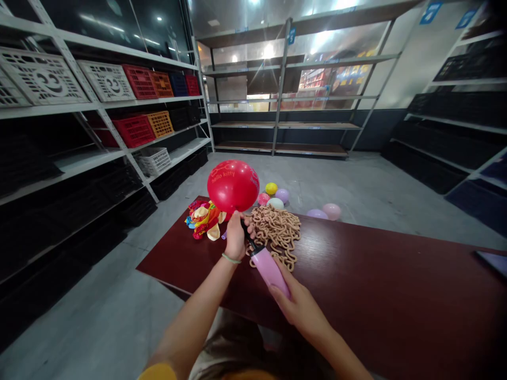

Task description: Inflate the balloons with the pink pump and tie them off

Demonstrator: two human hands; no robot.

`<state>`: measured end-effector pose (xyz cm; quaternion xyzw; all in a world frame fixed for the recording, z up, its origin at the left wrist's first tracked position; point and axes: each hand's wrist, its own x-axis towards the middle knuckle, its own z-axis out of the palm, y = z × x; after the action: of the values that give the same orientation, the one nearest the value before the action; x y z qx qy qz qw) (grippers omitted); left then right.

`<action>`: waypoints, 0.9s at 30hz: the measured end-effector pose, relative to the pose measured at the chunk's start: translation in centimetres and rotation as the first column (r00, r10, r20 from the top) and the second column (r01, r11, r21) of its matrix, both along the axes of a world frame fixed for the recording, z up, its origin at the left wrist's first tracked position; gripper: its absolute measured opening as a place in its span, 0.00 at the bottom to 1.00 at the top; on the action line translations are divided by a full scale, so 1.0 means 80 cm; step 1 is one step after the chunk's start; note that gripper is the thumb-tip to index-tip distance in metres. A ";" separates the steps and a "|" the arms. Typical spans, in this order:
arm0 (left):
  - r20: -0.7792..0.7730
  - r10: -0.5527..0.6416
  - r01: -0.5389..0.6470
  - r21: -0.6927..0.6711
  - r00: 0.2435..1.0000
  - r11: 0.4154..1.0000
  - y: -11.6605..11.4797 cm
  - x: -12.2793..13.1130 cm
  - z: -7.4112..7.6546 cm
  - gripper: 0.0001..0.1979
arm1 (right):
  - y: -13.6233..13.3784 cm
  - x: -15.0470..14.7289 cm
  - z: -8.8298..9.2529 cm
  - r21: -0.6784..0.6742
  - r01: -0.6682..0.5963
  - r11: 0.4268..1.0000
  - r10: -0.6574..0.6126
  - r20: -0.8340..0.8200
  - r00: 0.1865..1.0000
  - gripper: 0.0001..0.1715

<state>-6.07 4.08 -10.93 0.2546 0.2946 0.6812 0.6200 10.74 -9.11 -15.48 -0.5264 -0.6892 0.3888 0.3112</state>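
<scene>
A red balloon (233,184) printed with "hello kitty" stands swollen above the table. My left hand (236,236) is closed where the balloon's neck meets the black front end of a balloon pump (270,272); the neck itself is hidden by my fingers. Around the pump's pink body wraps my right hand (293,301). Left of the balloon's base lies a heap of uninflated balloons (204,217) in red, yellow, cream and blue. A pile of tan, looped, cord-like pieces (277,229) spreads on the table just beyond the pump.
Several inflated balloons (282,196) lie on the floor past the dark red table (356,274). A dark flat object (493,264) rests at the table's right end. Shelves with crates (134,131) line the left side; an open rack (279,105) stands at the back.
</scene>
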 end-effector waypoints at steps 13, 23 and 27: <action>0.053 0.089 -0.090 0.018 0.995 0.996 0.039 -0.036 0.025 0.14 | -0.034 0.037 -0.008 0.017 0.008 1.000 -0.011 0.159 0.987 0.36; -0.023 -0.019 0.020 0.004 1.000 1.000 -0.010 0.009 -0.016 0.17 | 0.010 -0.012 0.000 0.016 0.033 0.999 -0.034 0.032 0.999 0.38; -0.052 -0.029 0.030 0.025 0.998 0.999 0.001 0.000 -0.008 0.16 | -0.008 0.001 -0.015 0.017 0.017 1.000 -0.017 0.026 1.000 0.40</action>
<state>-6.11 4.13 -11.56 0.2842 0.2980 0.6689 0.6188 10.79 -9.72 -16.71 -0.5346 -0.6921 0.3732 0.3097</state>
